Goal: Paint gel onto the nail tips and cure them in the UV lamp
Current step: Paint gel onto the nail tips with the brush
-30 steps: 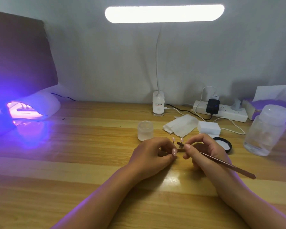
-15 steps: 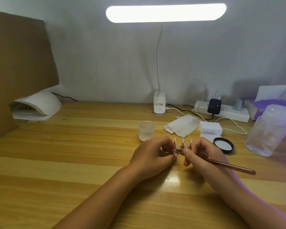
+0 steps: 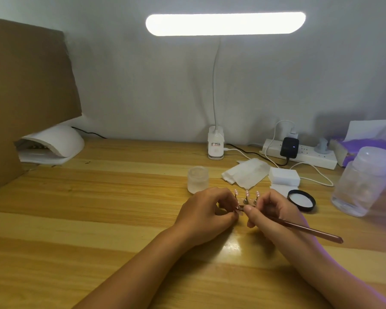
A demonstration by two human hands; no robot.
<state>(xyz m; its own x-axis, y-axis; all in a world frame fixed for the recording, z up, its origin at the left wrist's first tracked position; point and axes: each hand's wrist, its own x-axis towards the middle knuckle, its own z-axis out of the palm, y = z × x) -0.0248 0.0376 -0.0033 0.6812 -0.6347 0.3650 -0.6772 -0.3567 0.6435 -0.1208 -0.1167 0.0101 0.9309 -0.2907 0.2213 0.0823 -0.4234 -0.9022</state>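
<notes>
Left-hand fingers (image 3: 226,198) curl tight with the thumb around a held nail tip (image 3: 238,211), most of it hidden by the grip. The right hand's fingertips (image 3: 249,209) pinch a rose-gold gel brush (image 3: 299,227) near its head. The brush end meets the held tip between the two hands, and the handle runs out to the near right. The left hand (image 3: 206,210) and right hand (image 3: 274,210) almost touch over the wooden desk (image 3: 98,219).

Just beyond the knuckles, three pink nail tips (image 3: 246,194) stand upright on small metal stands. A frosted jar (image 3: 198,179) sits just far-left of the hands and a black lid (image 3: 301,200) lies just to their right. Folded wipes (image 3: 245,172) and a white block (image 3: 284,176) lie farther back.

The white UV lamp (image 3: 54,141) rests unlit at the far left, well apart from the hands, under a leaning cardboard sheet (image 3: 20,85). A lit desk lamp (image 3: 225,23) rises from its clip base at the wall. At the far right, a power strip (image 3: 310,156) lies along the wall beside a clear plastic bottle (image 3: 363,181).
</notes>
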